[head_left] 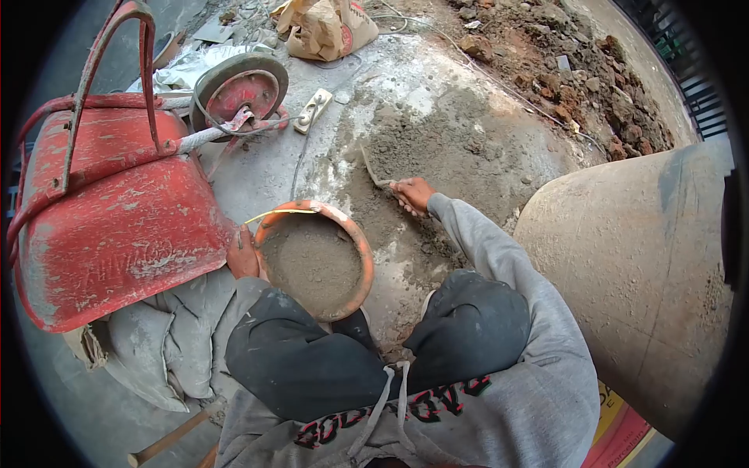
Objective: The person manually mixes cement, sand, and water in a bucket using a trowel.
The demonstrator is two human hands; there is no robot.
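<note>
An orange bucket (365,269) holds grey mortar mix (312,261) and stands in front of my knees. At its left rim is my left hand (243,253), fingers closed on the edge near a thin yellow handle (282,210). Right of the bucket and farther forward, my right hand (413,195) is wrapped round the handle of a trowel. The trowel's blade (368,165) is seen nearly edge-on, at the left side of a spread of loose grey mix (445,140) on the ground.
A red wheelbarrow (125,218) lies tipped at the left, above grey sacks (168,335). A large cylinder (632,265) stands close on the right. Farther off are a paper bag (324,31), a power socket block (314,111), cables and a heap of reddish rubble (562,70).
</note>
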